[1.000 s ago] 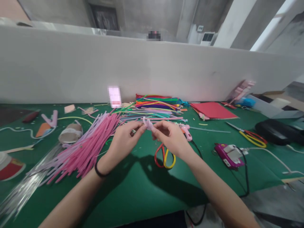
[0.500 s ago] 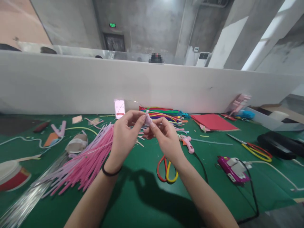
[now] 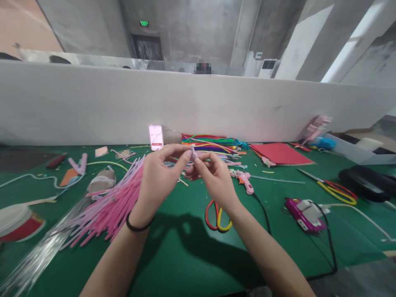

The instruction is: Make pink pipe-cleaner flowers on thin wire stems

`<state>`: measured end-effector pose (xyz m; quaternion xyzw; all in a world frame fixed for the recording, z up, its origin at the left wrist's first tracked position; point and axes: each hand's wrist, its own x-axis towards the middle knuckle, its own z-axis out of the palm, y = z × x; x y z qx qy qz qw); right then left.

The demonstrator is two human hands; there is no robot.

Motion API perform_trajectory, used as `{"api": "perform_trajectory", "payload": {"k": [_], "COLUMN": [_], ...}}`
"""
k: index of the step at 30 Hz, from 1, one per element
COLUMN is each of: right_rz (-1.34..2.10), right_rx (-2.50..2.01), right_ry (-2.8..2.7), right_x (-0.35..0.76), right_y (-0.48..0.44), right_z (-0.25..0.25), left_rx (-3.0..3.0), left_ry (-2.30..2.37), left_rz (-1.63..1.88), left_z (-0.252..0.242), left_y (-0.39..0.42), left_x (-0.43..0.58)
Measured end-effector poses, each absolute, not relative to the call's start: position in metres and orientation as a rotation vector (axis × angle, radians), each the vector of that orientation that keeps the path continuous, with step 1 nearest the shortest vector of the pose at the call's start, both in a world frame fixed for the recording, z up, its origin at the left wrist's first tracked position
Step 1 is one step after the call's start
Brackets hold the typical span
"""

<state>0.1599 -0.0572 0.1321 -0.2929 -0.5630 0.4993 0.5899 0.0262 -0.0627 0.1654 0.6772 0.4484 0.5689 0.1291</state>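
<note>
A small twisted piece of pale lilac pipe cleaner [image 3: 193, 153] is held up over the middle of the table. My left hand [image 3: 161, 171] pinches it from one side between thumb and forefinger. From the other side my right hand [image 3: 216, 177] grips its lower part with thumb and fingers; the fingertips partly cover it. Left of my left hand lies a fanned bundle of pink and lilac pipe cleaners [image 3: 116, 206]. Scissors with red and yellow handles [image 3: 220, 218] lie under my right wrist, blades hidden. A pink glue gun [image 3: 246, 181] rests just right of that hand.
A phone [image 3: 156, 138] leans on the white partition [image 3: 123, 103]. Coloured pipe cleaners [image 3: 213, 142] lie behind my hands, red sheets [image 3: 280, 153] right of them. A purple power strip [image 3: 305, 216] with cables, second scissors [image 3: 337, 192] and a black case [image 3: 366, 183] are on the right.
The view has tilted slightly down, so the background sits higher. Both hands keep their pinch on the lilac piece, with the left hand and wrist shifted slightly left.
</note>
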Motion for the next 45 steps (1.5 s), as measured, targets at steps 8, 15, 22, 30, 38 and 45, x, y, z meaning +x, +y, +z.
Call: {"api": "perform_trajectory", "payload": {"k": [8,15,22,30,38,45], "right_rz": [1.188,1.108,1.302,1.355,1.073,0.664], "right_rx": [-0.624,-0.694,-0.605,-0.587,-0.699,-0.809], "right_ry": [-1.365,-1.594,-1.377,-1.39,-1.525,-1.585], "right_x": [0.155,0.176,0.188,0.19,0.189,0.176], "right_y": [-0.051,-0.041,-0.03,-0.028,-0.035,-0.04], "right_z": [0.128,0.143,0.14,0.136,0.14,0.138], "left_rx": [1.922,1.962,2.065,2.055,2.039,2.0], "left_ry": [1.327,1.254,1.149,1.145,1.184,1.212], "left_rz": [1.687,1.584,1.412,1.331,1.336,1.347], "left_z": [0.162,0.168,0.169,0.169,0.166,0.161], "left_y": [-0.058,-0.062,-0.065,-0.067,-0.063,-0.059], "left_x": [0.019,0.012,0.018,0.019,0.019,0.019]}}
